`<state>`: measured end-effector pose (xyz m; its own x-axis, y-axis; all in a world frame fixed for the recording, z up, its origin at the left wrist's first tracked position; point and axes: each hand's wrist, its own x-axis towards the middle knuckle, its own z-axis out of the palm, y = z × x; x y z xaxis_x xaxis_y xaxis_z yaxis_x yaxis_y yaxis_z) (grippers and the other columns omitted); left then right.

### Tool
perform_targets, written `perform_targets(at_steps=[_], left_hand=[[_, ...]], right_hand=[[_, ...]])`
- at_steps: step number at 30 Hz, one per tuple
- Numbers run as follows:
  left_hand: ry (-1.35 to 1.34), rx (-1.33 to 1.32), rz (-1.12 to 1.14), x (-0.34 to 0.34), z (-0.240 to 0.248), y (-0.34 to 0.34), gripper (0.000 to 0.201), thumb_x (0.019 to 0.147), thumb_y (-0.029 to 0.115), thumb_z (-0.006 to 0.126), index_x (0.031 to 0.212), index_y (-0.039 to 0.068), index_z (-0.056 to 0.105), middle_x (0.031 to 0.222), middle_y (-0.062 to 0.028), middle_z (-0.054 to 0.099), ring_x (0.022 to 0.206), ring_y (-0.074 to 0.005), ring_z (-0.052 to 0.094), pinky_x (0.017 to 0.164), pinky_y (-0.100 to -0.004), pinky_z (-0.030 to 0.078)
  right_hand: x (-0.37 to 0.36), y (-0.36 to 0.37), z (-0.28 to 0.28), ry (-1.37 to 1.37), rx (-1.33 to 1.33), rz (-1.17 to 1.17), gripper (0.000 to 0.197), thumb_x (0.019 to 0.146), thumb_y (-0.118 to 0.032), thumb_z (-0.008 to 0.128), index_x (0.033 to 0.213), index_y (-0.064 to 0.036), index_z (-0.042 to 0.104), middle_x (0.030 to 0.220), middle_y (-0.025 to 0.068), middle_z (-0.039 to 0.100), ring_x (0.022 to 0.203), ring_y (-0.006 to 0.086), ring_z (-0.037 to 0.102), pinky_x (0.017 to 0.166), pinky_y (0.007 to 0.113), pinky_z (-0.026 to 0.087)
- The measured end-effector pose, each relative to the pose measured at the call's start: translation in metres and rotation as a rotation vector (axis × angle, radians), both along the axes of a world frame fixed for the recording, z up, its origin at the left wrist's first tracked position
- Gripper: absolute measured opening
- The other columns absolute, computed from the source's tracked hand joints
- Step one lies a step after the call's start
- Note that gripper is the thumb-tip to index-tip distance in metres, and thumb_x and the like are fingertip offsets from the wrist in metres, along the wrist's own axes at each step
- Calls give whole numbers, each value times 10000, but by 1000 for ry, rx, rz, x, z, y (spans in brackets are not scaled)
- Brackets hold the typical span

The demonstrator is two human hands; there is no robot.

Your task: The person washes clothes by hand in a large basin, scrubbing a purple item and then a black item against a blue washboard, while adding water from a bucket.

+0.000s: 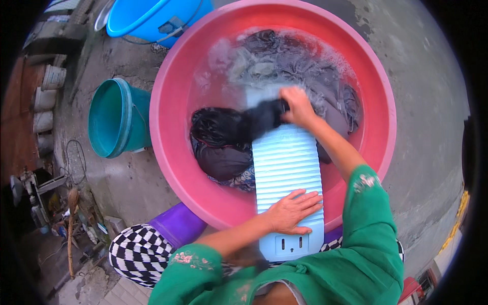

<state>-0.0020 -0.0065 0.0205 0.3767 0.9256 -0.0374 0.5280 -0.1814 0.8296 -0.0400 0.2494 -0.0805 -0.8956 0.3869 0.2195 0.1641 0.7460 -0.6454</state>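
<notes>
A light-blue ridged washboard (285, 162) leans in a large pink tub (175, 168), its near end by my lap. My left hand (294, 212) lies on the lower ridges with fingers stretched out, holding nothing. Farther up, my right hand (299, 107) is closed on a black wet garment (254, 119), which stretches leftward across the board and is smeared by motion. Left of the board, a dark bundle of cloth (223, 161) rests in the tub, with a patterned blue piece below it. Grey and dark clothes (305, 66) soak in sudsy water at the far side.
A teal bucket (109, 119) stands left of the tub, and a bright blue bucket (147, 20) is at the far left. A broom (72, 213) and clutter lie at the left edge. Grey concrete floor (427, 132) surrounds the tub.
</notes>
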Motion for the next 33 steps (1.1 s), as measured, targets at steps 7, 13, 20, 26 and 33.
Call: perform_targets(at_steps=[7, 13, 20, 26, 33], left_hand=[[0, 35, 50, -5, -7, -9, 703, 786, 492, 567, 1324, 59, 435, 1396, -137, 397, 1306, -261, 365, 1071, -456, 258], [-5, 55, 74, -3, -6, -5, 700, 780, 481, 581, 1317, 55, 444, 1385, -139, 411, 1292, -252, 385, 1060, -451, 269], [69, 85, 38, -6, -4, -2, 709, 804, 533, 520, 1308, 40, 447, 1407, -114, 385, 1321, -217, 337, 1096, -404, 214], [105, 84, 52, -10, -6, -4, 699, 793, 536, 541, 1291, 51, 466, 1380, -121, 421, 1297, -233, 376, 1080, -419, 243], [64, 94, 19, 3, -3, 5, 695, 794, 523, 551, 1298, 55, 460, 1384, -131, 415, 1301, -243, 374, 1079, -426, 249]], right_hand=[[30, -54, 14, -32, -283, 114, 384, 596, -325, 719, 841, -61, 584, 769, 164, 558, 776, 355, 536, 689, 426, 403], [36, -40, 10, -122, -120, 360, 410, 580, -252, 744, 904, -90, 552, 900, 113, 558, 881, 313, 517, 763, 398, 379], [-18, -7, 7, -144, 89, -55, 485, 642, -110, 699, 1101, -115, 545, 1064, 90, 561, 983, 292, 528, 819, 393, 437], [89, 23, 66, -528, 256, 332, 610, 584, -143, 734, 1170, -155, 565, 1010, 41, 589, 977, 245, 516, 818, 411, 393], [28, 35, 37, -309, -78, -82, 680, 704, -517, 657, 1244, -124, 530, 1289, 168, 481, 1205, 334, 416, 969, 487, 319]])
